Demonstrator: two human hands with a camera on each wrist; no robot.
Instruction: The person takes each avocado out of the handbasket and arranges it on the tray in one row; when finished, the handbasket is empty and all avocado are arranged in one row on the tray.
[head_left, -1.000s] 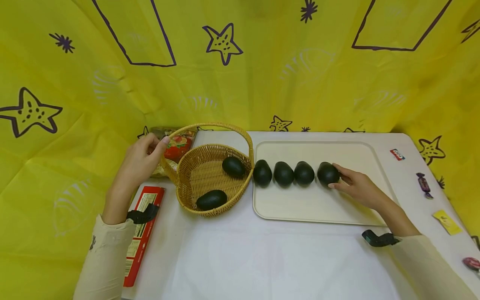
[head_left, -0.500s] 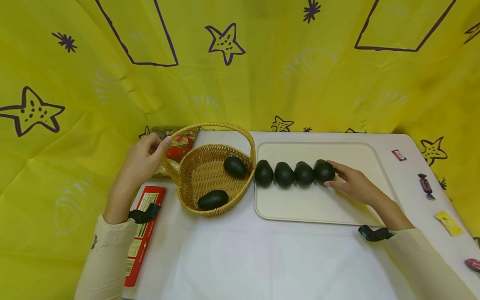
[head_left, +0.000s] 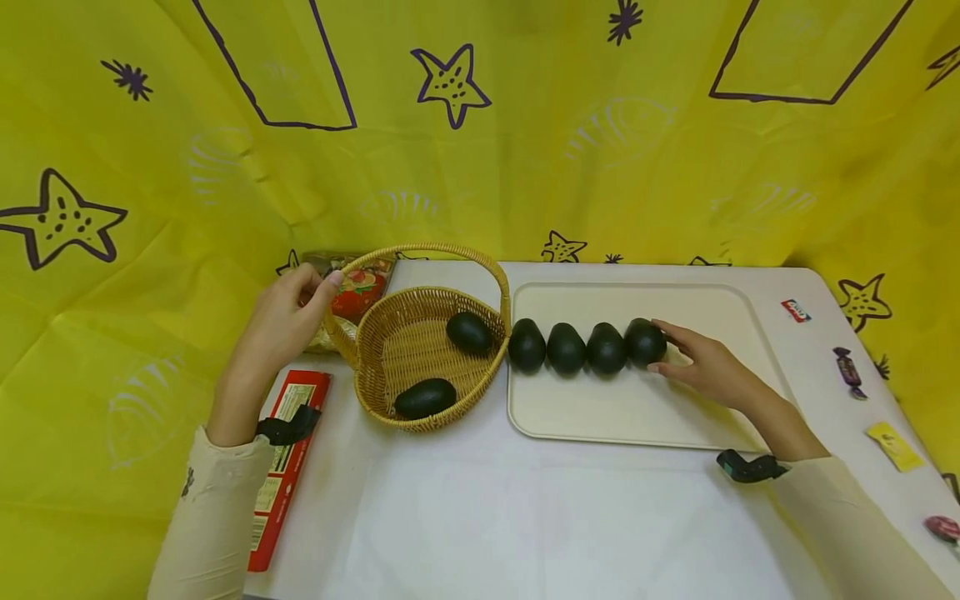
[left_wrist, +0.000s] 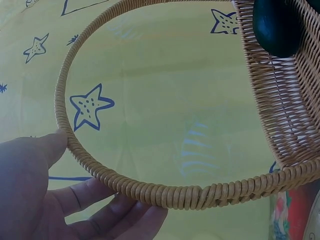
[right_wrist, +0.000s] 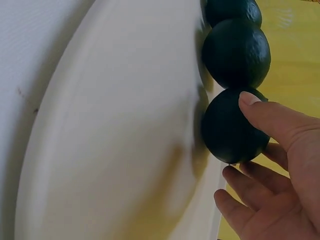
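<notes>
Avocados [head_left: 566,349] make a row of four across the cream tray [head_left: 600,408], and a loose pair [head_left: 425,398] lies in the wicker basket [head_left: 416,354]; by my reckoning most are lined up and only those two are left outside the row. With my right hand [head_left: 705,367] I pinch the endmost avocado [head_left: 646,342], thumb and fingers parted about its width; it seems to touch its neighbour. My left hand [head_left: 285,321] curls round the basket's handle [head_left: 431,248]. Whether my right fingers bear any weight, I cannot tell.
</notes>
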